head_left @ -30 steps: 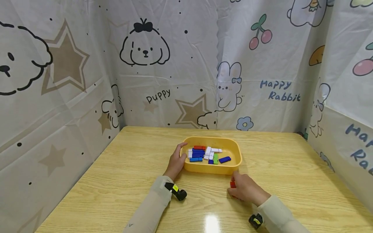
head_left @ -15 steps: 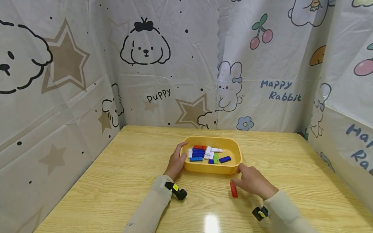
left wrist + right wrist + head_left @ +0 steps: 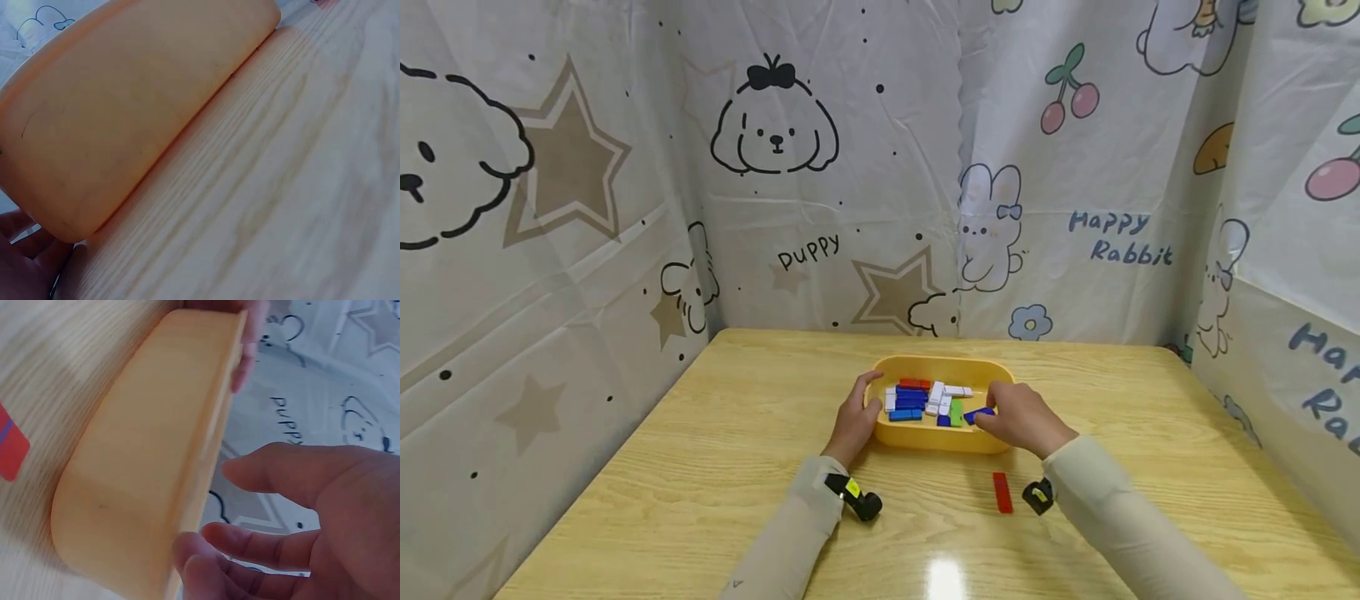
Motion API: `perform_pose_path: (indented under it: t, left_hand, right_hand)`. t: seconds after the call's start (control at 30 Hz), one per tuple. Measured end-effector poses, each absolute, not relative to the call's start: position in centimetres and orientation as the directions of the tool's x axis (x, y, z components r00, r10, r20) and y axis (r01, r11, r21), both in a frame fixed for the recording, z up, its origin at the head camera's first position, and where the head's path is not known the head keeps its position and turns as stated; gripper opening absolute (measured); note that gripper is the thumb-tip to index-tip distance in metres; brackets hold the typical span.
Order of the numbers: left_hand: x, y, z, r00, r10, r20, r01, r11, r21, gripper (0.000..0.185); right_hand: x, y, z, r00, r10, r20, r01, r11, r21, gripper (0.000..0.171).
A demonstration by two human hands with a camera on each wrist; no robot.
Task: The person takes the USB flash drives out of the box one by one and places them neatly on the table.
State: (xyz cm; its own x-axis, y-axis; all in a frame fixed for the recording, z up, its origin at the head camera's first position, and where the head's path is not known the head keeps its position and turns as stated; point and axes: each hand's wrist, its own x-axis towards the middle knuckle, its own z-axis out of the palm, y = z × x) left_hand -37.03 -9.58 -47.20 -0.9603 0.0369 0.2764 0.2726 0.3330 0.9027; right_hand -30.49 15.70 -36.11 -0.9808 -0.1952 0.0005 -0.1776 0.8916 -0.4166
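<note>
A yellow plastic tub (image 3: pixel 925 440) holds several small oblong blocks in blue, white, red and green. My left hand (image 3: pixel 852 421) grips the tub's left end, thumb and fingers at the rim; in the left wrist view, fingers (image 3: pixel 25 250) show at the tub's corner. Over the right end reaches my right hand (image 3: pixel 1026 417), its fingertips right by a dark blue block (image 3: pixel 977 415). In the right wrist view, the thumb (image 3: pixel 269 467) and fingers are apart, with nothing seen between them. A red block (image 3: pixel 1002 492) lies on the table in front of the tub.
The light wooden table (image 3: pixel 722 500) carries the tub near its middle. Printed cloth curtains (image 3: pixel 820 208) stand behind it and on both sides. Each wrist wears a small black camera, such as the left one (image 3: pixel 853 497).
My right hand has let go of the red block, leaving it on the table. It has then moved up and left over the tub. The left hand stays at the tub's end.
</note>
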Motion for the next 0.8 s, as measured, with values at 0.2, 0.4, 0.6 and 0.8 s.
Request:
perform_pose_path:
  t: [0.2, 0.4, 0.6, 0.8]
  left_hand:
    - [-37.0, -9.6, -47.3, -0.957, 0.041, 0.286, 0.282, 0.341, 0.897, 0.049]
    - [-37.1, -9.6, -47.4, -0.955, 0.034, 0.293, 0.287, 0.345, 0.894, 0.049]
    - [-37.1, -9.5, -47.5, -0.959, 0.028, 0.283, 0.276, 0.334, 0.901, 0.049]
    - [-37.2, -9.5, -47.2, -0.961, 0.03, 0.276, 0.271, 0.32, 0.908, 0.049]
  right_hand:
    - [-32.8, 14.8, -36.7, -0.982, -0.189, -0.026, -0.166, 0.915, -0.368, 0.027]
    - [-34.8, 14.6, -37.7, -0.984, -0.168, -0.061, -0.137, 0.926, -0.352, 0.023]
    - [-36.0, 14.6, -39.0, -0.984, -0.165, -0.07, -0.135, 0.939, -0.317, 0.024]
    - [-36.8, 14.4, -39.9, -0.985, -0.167, -0.051, -0.147, 0.949, -0.279, 0.022]
